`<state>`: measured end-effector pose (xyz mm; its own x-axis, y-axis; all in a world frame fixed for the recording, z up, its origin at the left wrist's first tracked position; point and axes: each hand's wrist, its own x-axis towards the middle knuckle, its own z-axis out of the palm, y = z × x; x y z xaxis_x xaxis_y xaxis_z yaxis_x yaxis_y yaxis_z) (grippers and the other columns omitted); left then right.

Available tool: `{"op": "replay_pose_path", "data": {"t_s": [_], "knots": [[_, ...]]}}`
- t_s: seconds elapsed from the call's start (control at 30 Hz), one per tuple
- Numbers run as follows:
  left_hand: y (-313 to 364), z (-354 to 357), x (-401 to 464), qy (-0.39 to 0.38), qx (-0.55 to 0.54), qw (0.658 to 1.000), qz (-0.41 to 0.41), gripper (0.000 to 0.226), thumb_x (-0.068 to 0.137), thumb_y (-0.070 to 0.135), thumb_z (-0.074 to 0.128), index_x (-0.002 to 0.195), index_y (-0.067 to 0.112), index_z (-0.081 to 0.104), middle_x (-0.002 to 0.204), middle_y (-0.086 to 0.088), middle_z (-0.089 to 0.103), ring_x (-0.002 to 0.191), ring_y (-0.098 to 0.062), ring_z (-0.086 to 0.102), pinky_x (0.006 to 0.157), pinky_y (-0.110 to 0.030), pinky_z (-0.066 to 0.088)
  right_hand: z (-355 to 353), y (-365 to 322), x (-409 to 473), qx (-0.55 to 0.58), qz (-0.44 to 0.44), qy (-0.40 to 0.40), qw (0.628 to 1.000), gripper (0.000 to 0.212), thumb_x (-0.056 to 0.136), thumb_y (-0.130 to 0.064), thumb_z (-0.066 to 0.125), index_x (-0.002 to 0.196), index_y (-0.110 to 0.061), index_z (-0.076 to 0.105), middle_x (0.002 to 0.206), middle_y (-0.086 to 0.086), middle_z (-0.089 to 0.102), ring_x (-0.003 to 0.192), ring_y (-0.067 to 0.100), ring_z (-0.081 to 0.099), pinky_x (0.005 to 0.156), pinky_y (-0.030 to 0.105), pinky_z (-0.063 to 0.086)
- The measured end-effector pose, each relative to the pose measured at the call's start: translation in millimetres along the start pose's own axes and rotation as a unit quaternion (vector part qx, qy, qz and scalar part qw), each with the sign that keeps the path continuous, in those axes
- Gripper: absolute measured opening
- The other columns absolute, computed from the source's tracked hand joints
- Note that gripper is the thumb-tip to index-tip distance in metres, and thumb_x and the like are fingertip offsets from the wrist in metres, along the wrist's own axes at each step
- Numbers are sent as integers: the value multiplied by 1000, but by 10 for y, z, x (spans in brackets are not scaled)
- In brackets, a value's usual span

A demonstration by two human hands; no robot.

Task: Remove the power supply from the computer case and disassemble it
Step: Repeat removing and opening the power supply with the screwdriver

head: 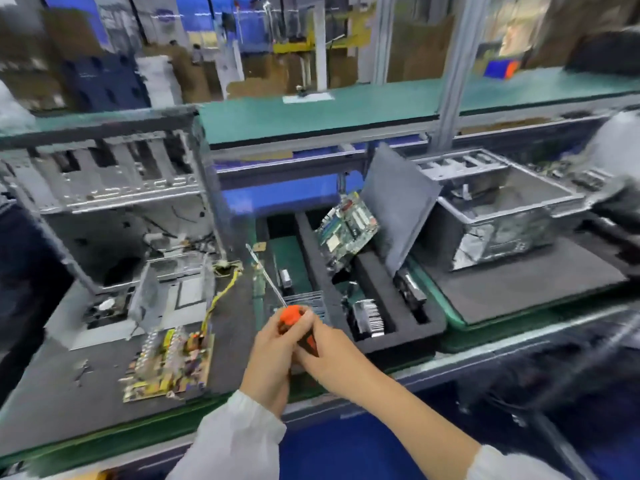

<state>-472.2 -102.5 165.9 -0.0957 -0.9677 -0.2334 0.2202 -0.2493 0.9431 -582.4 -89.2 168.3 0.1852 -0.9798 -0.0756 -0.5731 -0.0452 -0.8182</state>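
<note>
Factory counter [86,382], near edge: bare power-supply board [169,365], judged light, stiff, fragile, best gripped by its edges. Screwdriver [294,323] is gripped by left hand [273,355] and right hand [329,358].

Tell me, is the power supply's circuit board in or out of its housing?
Out. The circuit board lies bare on the mat, in front of the opened metal housing.

Both hands, left hand [273,344] and right hand [327,351], gripping an orange-handled screwdriver [294,320]; circuit board [169,365] lying near left.
</note>
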Motion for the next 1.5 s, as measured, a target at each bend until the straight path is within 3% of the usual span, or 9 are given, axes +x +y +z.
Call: {"op": "replay_pose_path", "data": {"t_s": [0.3, 0.6, 0.73, 0.97, 1.03, 1.13, 1.23, 1.37, 1.5], "knots": [[-114, 1239, 406, -122, 8, 992, -19, 16, 88, 24, 69, 103, 22, 71, 88, -9, 72, 74, -19, 65, 58, -28, 50, -1148, 562, -210, 12, 48, 168, 985, 22, 86, -21, 59, 108, -22, 60, 93, -2, 67, 86, 16, 62, 79, 35, 50], [-101, 2236, 1153, -240, 16, 971, 9, 23, 90, 17, 62, 109, 6, 69, 89, -9, 73, 84, -18, 67, 78, -29, 50, -2039, 981, 73, -38, 80, 236, 968, 27, 88, -22, 55, 115, -22, 55, 96, 4, 67, 89, 21, 62, 78, 38, 50], [-106, 2689, 1351, -311, -12, 949, -51, 32, 85, 29, 67, 106, 4, 68, 91, -11, 66, 84, -17, 63, 72, -24, 52, -2427, 1284, 159, -17, 88, 263, 961, 25, 89, -24, 56, 114, -23, 55, 93, 2, 68, 88, 19, 62, 79, 36, 50], [-144, 3520, 1769, -294, 17, 953, -75, 23, 90, 24, 63, 100, 3, 68, 74, -9, 63, 66, -17, 61, 57, -22, 50, -3168, 1919, 392, 6, 74, 233, 970, 29, 88, -23, 57, 117, -28, 53, 87, -6, 64, 74, 1, 58, 61, 9, 41], [-133, 3730, 1902, -288, 40, 957, -17, 17, 94, 20, 61, 96, 6, 68, 84, -9, 69, 77, -18, 67, 63, -19, 53, -3468, 2138, 485, -3, 68, 228, 971, 18, 86, -21, 59, 98, -30, 49, 79, -12, 57, 69, 0, 54, 58, 8, 39], [-57, 3921, 2217, -133, 186, 967, 114, 25, 95, 19, 61, 119, 13, 63, 117, -2, 67, 109, -13, 62, 83, -12, 48, -4012, 2430, 648, -19, 63, 209, 976, 26, 86, -16, 56, 78, -33, 37, 71, -5, 50, 65, 15, 52, 51, 14, 37], [24, 3959, 2518, -22, 354, 919, 172, 35, 95, 20, 62, 128, 9, 56, 122, -2, 57, 114, -15, 55, 94, -18, 40, -4601, 2661, 878, -77, 60, 151, 984, 19, 90, -17, 54, 82, -30, 42, 71, 1, 52, 63, 21, 53, 56, 27, 39], [97, 4002, 2837, 15, 523, 841, 139, 22, 94, 24, 62, 111, 10, 57, 91, 4, 48, 105, -26, 54, 78, -19, 34, -5095, 2849, 1335, -163, 60, 86, 981, 10, 87, -18, 56, 83, -21, 48, 73, 0, 51, 71, 25, 53, 60, 34, 41], [69, 3967, 3241, 79, 682, 727, 24, 55, 102, 34, 46, 139, -5, 34, 146, -21, 35, 138, -34, 31, 112, -35, 26, -5402, 2983, 1826, -340, 106, 103, 929, 16, 87, -27, 55, 100, -17, 57, 92, 4, 57, 86, 27, 57, 66, 30, 40]]}}
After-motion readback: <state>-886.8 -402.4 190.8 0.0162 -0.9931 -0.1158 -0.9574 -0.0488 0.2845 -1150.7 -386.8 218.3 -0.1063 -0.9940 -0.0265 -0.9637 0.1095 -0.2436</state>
